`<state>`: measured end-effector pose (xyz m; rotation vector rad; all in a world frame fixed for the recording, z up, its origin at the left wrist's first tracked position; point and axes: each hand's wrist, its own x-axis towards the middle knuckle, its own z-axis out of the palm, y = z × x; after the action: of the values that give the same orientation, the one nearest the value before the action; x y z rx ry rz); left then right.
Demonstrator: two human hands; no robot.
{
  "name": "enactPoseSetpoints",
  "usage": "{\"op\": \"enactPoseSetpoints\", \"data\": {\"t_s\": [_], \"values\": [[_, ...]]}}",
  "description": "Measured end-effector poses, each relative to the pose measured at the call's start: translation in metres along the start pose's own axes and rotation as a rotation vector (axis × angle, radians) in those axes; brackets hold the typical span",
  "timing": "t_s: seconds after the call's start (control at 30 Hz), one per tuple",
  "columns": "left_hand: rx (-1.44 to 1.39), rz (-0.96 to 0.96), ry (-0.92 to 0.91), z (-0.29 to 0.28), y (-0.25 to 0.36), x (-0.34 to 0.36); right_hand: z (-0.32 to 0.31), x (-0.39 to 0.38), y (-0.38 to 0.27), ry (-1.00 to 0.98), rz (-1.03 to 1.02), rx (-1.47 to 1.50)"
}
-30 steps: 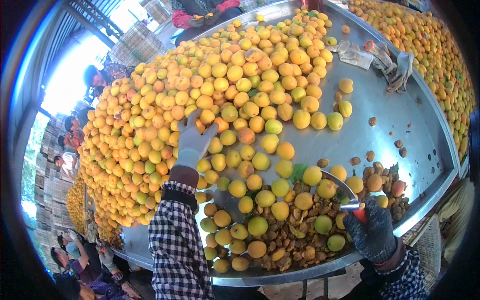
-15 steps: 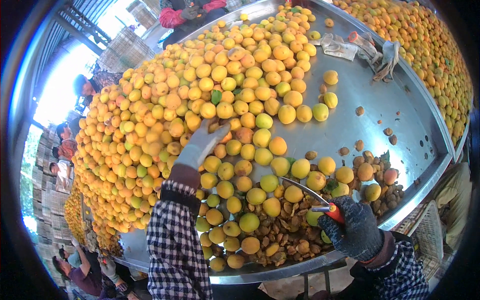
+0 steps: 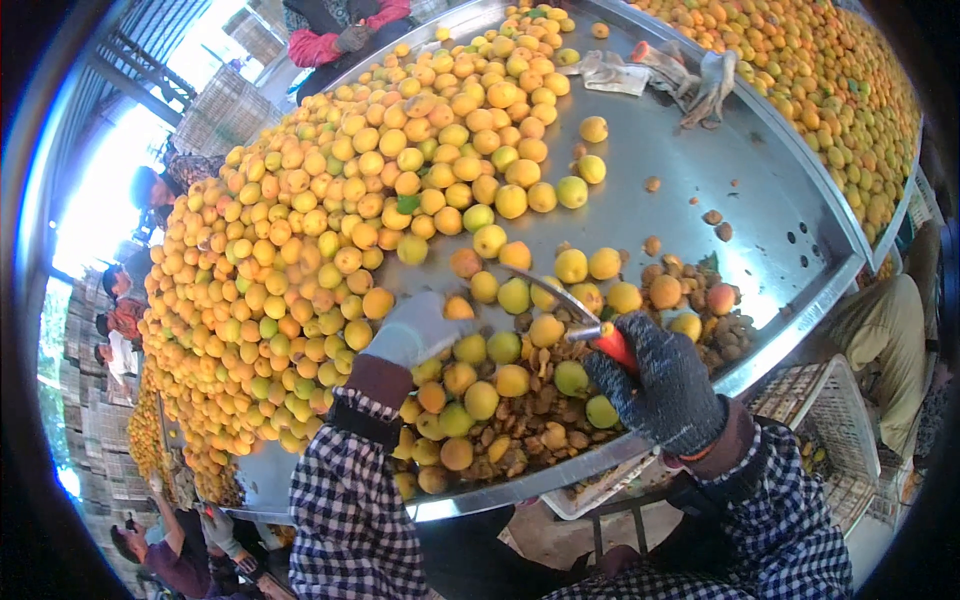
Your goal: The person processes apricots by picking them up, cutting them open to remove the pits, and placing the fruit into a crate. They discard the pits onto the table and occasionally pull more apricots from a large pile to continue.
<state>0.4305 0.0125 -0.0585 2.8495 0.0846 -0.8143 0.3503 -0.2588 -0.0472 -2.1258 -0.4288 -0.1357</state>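
Observation:
My left hand (image 3: 418,328), in a pale grey glove, is curled round an orange-yellow apricot (image 3: 457,308) among the loose fruit. My right hand (image 3: 655,390), in a dark speckled knit glove, grips a red-handled tool (image 3: 614,345) with a curved metal blade (image 3: 572,298) lying over nearby apricots. A large pile of apricots (image 3: 260,290) covers the left and back of a steel tray (image 3: 750,220). Brown pits and scraps (image 3: 560,440) lie with fruit along the near edge and right corner.
Pale gloves (image 3: 705,90) lie on the tray's back right. Another fruit-filled tray (image 3: 820,100) stands behind. Co-workers (image 3: 330,35) sit around the trays, with more at the left (image 3: 165,545). A plastic crate (image 3: 830,450) stands below at the right, beside someone's trousered leg (image 3: 890,340). Stacked baskets (image 3: 225,110) stand behind.
My left hand has come down and right from the pile, curled round fruit. My right hand and blade have moved up and left, nearer to it. The view has shifted slightly.

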Motion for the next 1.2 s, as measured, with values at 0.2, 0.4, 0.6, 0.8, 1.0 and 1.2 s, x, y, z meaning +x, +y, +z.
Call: {"op": "enactPoseSetpoints", "data": {"t_s": [0.2,0.4,0.6,0.8,1.0,1.2], "values": [[-0.339,-0.026,0.322,0.000,0.029,0.002,-0.030,-0.009,0.006,0.185,0.042,0.102],[-0.677,0.175,0.074,-0.010,0.004,0.041,-0.040,-0.004,0.015,0.178,0.074,0.093],[-0.407,0.228,0.117,0.006,-0.022,0.059,-0.037,-0.005,0.018,0.107,0.031,0.108],[-0.812,0.398,0.490,0.000,0.032,-0.044,-0.041,-0.015,0.021,0.163,-0.006,0.131],[-0.605,0.490,0.956,0.014,0.068,-0.194,-0.039,-0.036,-0.003,0.113,-0.057,0.397],[-0.733,0.483,1.059,0.073,0.076,-0.266,-0.047,-0.106,-0.048,-0.141,0.269,1.011]]}}
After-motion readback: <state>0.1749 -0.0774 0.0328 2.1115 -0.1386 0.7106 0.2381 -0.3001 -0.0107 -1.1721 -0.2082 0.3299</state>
